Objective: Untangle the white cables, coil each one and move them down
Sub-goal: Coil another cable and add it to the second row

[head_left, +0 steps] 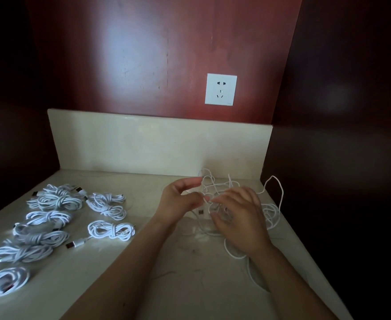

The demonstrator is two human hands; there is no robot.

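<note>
A loose tangle of white cables [271, 207] lies at the back right of the pale stone counter [166, 262]. My left hand [180, 199] is over its left side, thumb and fingers pinching a strand near the middle. My right hand [240, 215] is close beside it, fingers curled into the tangle and holding strands. One loop [275, 179] arches up at the far right. Several coiled white cables [58, 199] lie in rows on the left of the counter, among them one coil [111, 230] nearest my left arm with its USB plug [71, 245] sticking out.
A low stone backsplash [157, 144] closes the counter's back edge. Above it, a white wall socket [221, 89] sits on a red-brown panel. Dark walls stand at the left and right. The counter's right edge runs close by the tangle.
</note>
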